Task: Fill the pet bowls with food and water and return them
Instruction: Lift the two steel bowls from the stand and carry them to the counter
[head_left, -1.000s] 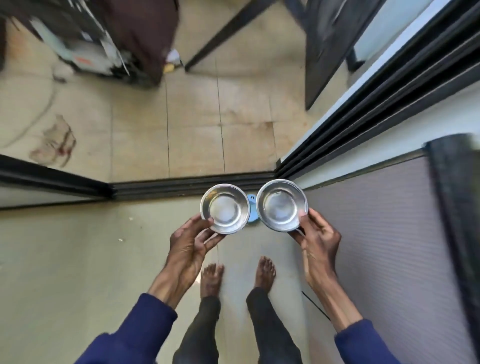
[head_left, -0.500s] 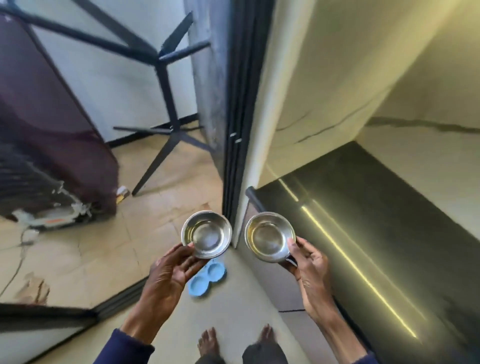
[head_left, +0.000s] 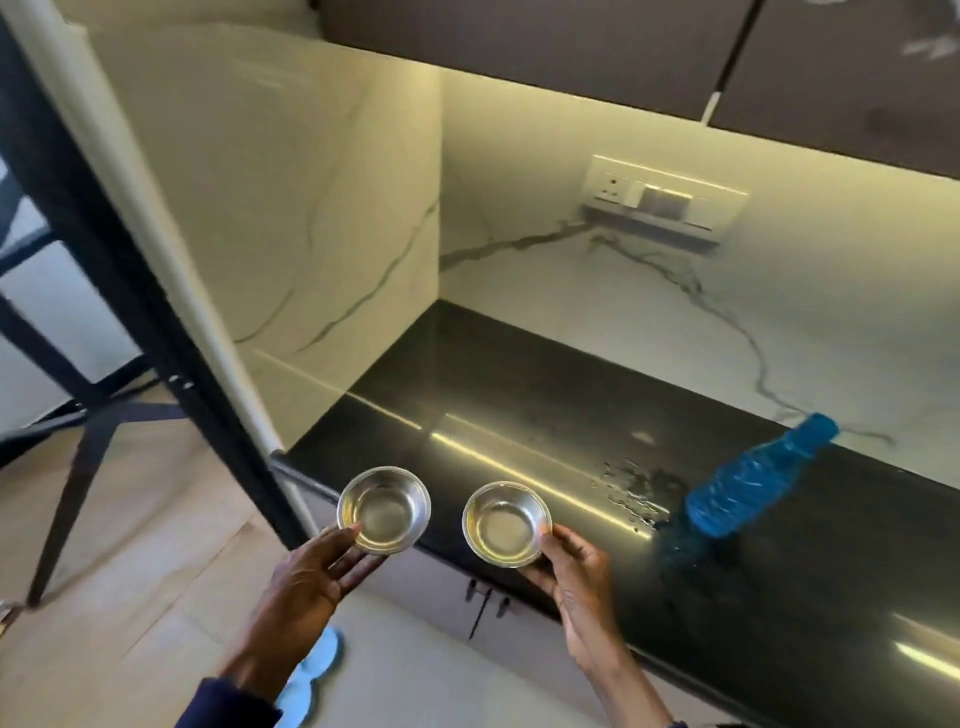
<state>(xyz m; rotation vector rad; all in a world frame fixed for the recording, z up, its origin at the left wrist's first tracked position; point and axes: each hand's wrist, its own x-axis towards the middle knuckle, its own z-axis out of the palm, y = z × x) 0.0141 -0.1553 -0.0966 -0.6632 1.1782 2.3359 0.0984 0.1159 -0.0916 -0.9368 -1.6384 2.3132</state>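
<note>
Two small steel bowls are held side by side at the front edge of a black countertop (head_left: 519, 410). My left hand (head_left: 311, 577) grips the left bowl (head_left: 384, 509) from below, with the thumb on its near rim. My right hand (head_left: 571, 571) grips the right bowl (head_left: 506, 522) in the same way. Both bowls look bare inside. A blue plastic water bottle (head_left: 753, 478) stands on the counter to the right. The blue bowl stand (head_left: 311, 670) lies on the floor below, partly hidden by my left arm.
Water drops (head_left: 631, 491) lie on the counter beside the bottle. A switch plate (head_left: 665, 200) sits on the marble back wall under dark upper cabinets (head_left: 571, 47). A black door frame (head_left: 119, 270) runs down on the left, with black table legs (head_left: 78, 457) beyond it.
The view has swung up and right from the floor and doorway to the kitchen counter. Both bowls have stayed in my hands and now sit over the counter's edge. The blue stand stays on the floor.
</note>
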